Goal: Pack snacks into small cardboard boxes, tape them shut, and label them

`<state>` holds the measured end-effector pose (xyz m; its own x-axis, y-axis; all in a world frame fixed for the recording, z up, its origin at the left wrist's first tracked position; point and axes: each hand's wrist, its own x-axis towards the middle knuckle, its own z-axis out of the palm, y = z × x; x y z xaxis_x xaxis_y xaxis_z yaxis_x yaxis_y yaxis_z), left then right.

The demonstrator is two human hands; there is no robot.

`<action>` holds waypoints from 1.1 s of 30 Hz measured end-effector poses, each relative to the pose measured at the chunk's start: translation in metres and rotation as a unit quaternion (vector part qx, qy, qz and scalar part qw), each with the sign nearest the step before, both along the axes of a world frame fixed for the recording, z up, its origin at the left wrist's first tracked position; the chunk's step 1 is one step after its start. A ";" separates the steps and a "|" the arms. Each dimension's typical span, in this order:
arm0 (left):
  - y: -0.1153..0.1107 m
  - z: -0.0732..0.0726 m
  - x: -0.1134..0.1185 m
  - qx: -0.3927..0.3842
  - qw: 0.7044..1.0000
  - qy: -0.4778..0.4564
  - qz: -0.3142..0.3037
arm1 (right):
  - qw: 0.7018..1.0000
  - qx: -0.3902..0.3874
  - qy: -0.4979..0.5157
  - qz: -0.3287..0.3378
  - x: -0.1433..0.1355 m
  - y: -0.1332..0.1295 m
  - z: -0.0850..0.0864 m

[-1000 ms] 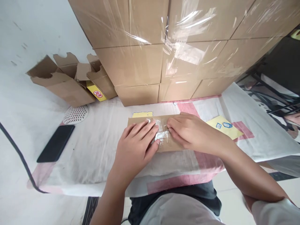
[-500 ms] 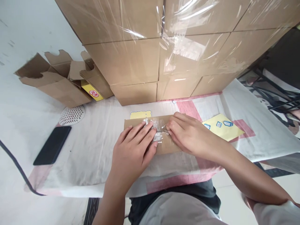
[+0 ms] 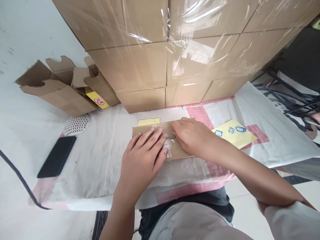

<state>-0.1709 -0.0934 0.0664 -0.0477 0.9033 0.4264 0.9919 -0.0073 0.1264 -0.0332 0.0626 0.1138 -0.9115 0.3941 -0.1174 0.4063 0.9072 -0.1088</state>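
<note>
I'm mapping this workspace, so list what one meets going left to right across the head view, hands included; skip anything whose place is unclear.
Black phone → left hand, on the taped cardboard box → right hand, on the same box → yellow sheet.

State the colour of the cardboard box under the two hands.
The box is brown, best seen in the head view.

No wording can be read for certain: a red round emblem (image 3: 99, 101), its characters too small to make out, marks the yellow box (image 3: 97, 99) near the far left corner of the counter (image 3: 100, 160).
</note>
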 end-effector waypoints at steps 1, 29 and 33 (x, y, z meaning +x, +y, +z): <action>0.001 0.000 0.001 0.003 1.000 -0.001 0.000 | 1.000 0.006 0.009 -0.010 0.000 0.000 -0.002; 0.086 0.066 -0.008 -0.272 0.947 -0.146 -0.093 | 0.740 -0.483 0.467 0.004 0.064 0.053 -0.101; 0.085 0.063 -0.010 -0.258 0.951 -0.144 -0.092 | 0.799 -0.437 0.404 0.085 0.073 0.069 -0.088</action>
<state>-0.1809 -0.0082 0.1291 0.0843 0.9930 -0.0832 0.9031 -0.0409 0.4274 0.0398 0.1315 0.0258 -0.8609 0.3453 0.3737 -0.2375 0.3769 -0.8953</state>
